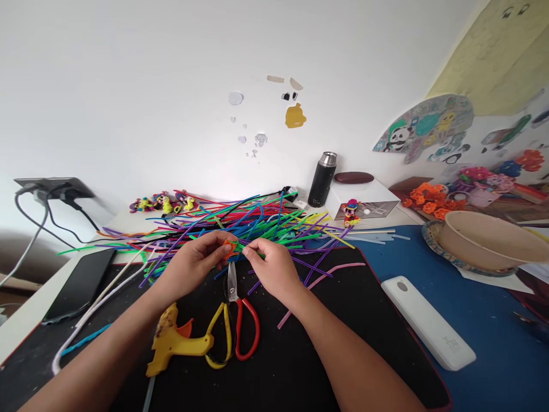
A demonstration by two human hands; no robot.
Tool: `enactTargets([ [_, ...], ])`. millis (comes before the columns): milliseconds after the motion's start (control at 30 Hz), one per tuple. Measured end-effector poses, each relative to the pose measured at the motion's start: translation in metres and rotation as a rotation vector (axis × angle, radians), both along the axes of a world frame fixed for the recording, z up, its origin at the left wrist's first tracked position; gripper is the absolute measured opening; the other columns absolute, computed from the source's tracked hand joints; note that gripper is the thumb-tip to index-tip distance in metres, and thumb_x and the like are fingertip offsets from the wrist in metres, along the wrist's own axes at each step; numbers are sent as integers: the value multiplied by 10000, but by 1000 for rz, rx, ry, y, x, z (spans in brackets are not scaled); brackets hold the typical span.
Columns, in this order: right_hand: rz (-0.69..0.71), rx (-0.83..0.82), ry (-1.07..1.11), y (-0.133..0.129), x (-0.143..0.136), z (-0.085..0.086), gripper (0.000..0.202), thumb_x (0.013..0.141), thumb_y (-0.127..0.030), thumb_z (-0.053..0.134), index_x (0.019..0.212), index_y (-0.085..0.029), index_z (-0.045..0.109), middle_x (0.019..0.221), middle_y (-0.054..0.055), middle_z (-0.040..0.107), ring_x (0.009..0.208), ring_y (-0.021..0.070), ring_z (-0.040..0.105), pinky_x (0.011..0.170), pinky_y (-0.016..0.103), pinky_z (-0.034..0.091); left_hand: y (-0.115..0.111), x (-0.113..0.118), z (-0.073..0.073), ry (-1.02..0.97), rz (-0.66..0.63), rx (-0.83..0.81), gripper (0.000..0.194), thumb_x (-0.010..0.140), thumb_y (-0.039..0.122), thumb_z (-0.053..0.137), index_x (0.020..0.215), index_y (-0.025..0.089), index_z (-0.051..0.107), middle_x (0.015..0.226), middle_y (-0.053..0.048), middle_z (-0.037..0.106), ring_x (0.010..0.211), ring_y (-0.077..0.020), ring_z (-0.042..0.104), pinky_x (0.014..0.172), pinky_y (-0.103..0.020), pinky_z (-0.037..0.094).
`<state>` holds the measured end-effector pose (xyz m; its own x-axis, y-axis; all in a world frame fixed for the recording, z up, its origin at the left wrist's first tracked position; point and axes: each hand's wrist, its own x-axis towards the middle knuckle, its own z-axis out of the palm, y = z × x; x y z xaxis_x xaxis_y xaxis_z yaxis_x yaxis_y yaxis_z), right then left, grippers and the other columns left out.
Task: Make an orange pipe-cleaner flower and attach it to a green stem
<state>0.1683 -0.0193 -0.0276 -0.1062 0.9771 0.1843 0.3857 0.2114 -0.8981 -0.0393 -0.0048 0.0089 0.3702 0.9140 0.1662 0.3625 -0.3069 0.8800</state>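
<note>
My left hand (208, 257) is closed in a pinch on a small orange pipe-cleaner piece (229, 248), mostly covered by the fingers. Just to its right, my right hand (268, 264) is also pinched, its fingertips close to the orange piece; what lies between them is too small to make out. Behind both hands spreads a heap of coloured pipe cleaners (257, 220), green, purple, blue and red. Scissors (232, 292) with one yellow and one red handle lie below the hands, blades pointing away. A yellow glue gun (180, 343) rests beside my left forearm.
A phone (81, 284) lies at the left on the black mat (343, 343). At the right are a white power bank (429, 323) and a beige bowl (493, 240). A black flask (322, 180), a white box (373, 200) and small figures (165, 202) stand along the wall.
</note>
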Motion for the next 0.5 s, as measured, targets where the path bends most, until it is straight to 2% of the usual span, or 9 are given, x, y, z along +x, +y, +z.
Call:
enactTargets([
  [267, -1, 37, -41, -2, 0, -1, 169, 1045, -330, 665, 957, -229, 769, 919, 16, 815, 820, 198, 728, 734, 288, 445, 2, -1, -6, -15, 31, -16, 447, 967, 627, 710, 1100, 203, 755, 914, -38, 721, 687, -176, 627, 639, -294, 546],
  [500, 3, 99, -202, -5, -1, 2, 170, 1063, -309, 652, 992, -237, 788, 880, 24, 820, 785, 207, 738, 711, 294, 426, 2, -1, -11, 147, 70, 61, 458, 996, 632, 643, 1149, 220, 771, 951, -48, 773, 751, -202, 657, 676, -291, 535],
])
